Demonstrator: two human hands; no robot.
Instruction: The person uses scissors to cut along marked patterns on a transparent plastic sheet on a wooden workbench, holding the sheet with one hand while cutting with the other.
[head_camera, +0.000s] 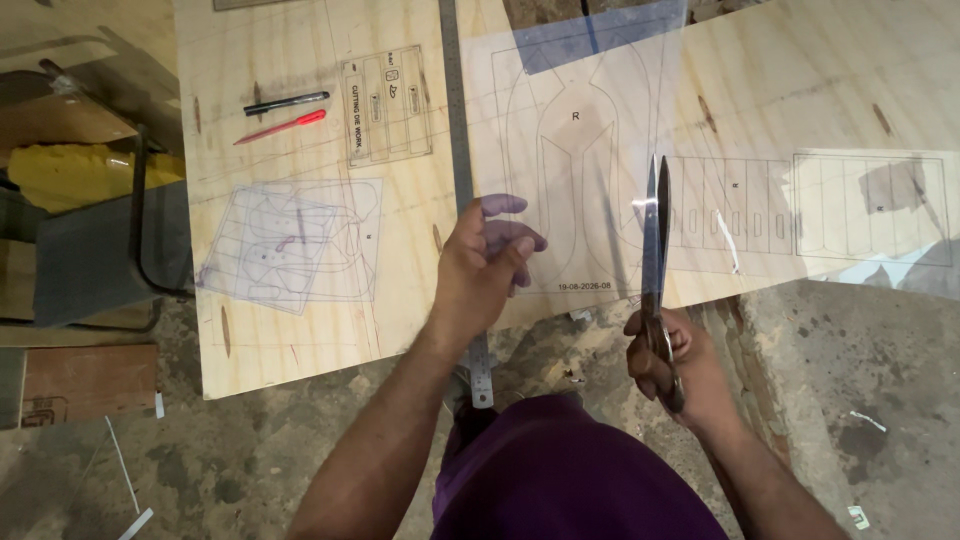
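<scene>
My left hand (480, 262) pinches the near left edge of a clear plastic sheet (580, 170) printed with outline patterns, held up over a plywood board (300, 330). My right hand (668, 355) grips the handles of long metal scissors (655, 230), blades pointing away and nearly closed, cutting into the sheet's near edge. A long steel ruler (458, 150) lies on the plywood under my left hand.
A black pen (286, 102) and a red pen (283, 126) lie on the plywood's far left, near two smaller clear pattern pieces (295, 245). A dark metal chair frame (135, 230) stands at the left. Concrete floor (850, 400) with scraps lies below.
</scene>
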